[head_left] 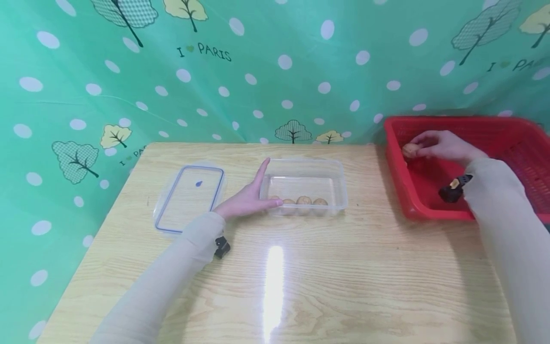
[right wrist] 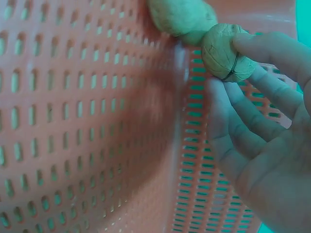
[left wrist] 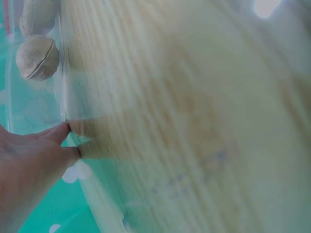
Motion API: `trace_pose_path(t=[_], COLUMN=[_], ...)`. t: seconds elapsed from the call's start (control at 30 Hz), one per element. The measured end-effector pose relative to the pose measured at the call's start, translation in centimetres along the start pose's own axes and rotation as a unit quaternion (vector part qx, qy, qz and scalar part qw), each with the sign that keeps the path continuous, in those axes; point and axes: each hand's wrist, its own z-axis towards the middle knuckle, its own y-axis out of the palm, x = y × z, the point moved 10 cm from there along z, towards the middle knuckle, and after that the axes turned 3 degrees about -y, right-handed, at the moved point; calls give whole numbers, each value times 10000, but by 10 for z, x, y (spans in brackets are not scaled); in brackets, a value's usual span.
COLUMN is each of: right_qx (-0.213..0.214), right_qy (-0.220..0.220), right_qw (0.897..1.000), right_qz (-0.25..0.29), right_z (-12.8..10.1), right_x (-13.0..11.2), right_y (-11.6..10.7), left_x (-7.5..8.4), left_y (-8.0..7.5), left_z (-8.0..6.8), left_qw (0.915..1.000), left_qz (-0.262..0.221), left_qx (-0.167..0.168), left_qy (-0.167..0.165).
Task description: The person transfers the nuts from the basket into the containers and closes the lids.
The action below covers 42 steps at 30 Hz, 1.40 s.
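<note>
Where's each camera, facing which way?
On head: faces forward, down at pale wooden table; left hand, right hand, white sleeves show.
On left wrist: faces table beside clear rectangular plastic box; left hand shows.
On right wrist: faces into red perforated plastic basket; right hand pinches round tan walnut.
Head, right wrist share basket, walnut.

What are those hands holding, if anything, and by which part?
The right hand pinches a walnut by its rounded sides, inside the red basket. The left hand lies spread against one end of the clear container.

head: above, forward-down | wrists: close, facing hands (left wrist: pixel 34 165) (right wrist: pixel 277 165) | head+right share: red basket (head_left: pixel 400 184)
</note>
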Motion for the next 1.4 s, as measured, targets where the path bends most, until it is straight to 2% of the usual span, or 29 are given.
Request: trace_pose_path(t=[0.13,0.3,0.33,0.4,0.53,0.63,0.73,0.97,1.03,1.4], right_qx=[135,149,121,66,34,46,12,65,125,193], right_qy=[-99,-108,-99,-56,72,99,129,139,58,-209], right_qw=[9999,9998,9999,9999,9999,9998,9996,9994,9994,9992], right_qz=[-25,50,58,79,122,165,236,315,329,263], right_z=[-6,-10,-10,-10,-16,-21,-24,-30,-31,-38], right_x=[-7,-12,-13,-14,-18,-24,-30,-48,-55,-92], right_y=[-7,-12,-12,-13,-14,-14,-13,-11,-13,-8], left_x=[17,-8,-7,-1,26,26,23,-12,-16,-19], left_y=[-1,1,1,0,-3,-3,-3,1,1,1], left_z=[-9,4,4,0,-15,-16,-13,4,6,7], left_qw=[10000,10000,10000,10000,9999,9999,9999,10000,10000,10000], left_qz=[-79,-30,-16,20,3,6,6,26,11,26], left_qx=[-52,48,39,19,-77,-87,-96,-1,30,81], left_qy=[-20,44,25,-5,-126,-138,-123,-33,-12,-44])
